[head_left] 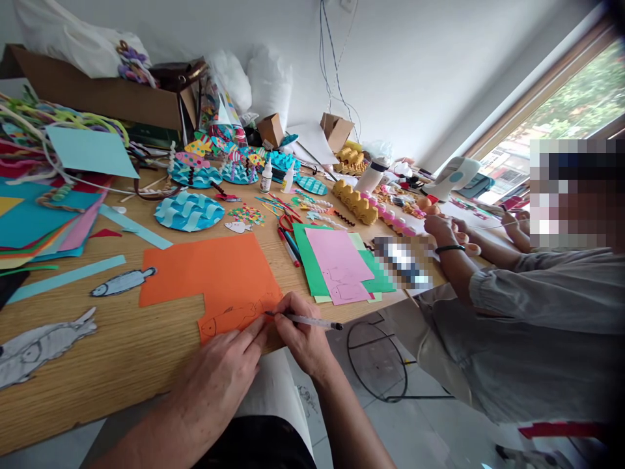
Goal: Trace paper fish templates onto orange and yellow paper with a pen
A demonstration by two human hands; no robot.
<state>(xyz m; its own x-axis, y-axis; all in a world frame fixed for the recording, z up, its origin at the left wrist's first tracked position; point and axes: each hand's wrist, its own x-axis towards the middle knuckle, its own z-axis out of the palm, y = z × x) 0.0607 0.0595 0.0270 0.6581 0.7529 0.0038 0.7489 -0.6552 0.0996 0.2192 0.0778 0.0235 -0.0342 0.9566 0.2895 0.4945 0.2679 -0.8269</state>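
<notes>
An orange paper sheet (pixel 215 273) lies on the wooden table (pixel 122 352) near its front edge, with a fish outline drawn on its lower tab. My left hand (pixel 219 378) lies flat on that paper, fingers stretched out and pressing it down. My right hand (pixel 303 332) is closed round a pen (pixel 307 320), whose tip touches the fish drawing. The pen's other end points right, out past the table edge.
Grey paper fish cut-outs (pixel 122 282) lie to the left. Pink and green sheets (pixel 339 264), markers (pixel 289 244), glue bottles (pixel 266 176), blue wavy paper discs (pixel 188 212) and stacked coloured paper (pixel 39 221) cover the table. Another person's hands (pixel 446 231) work at the right.
</notes>
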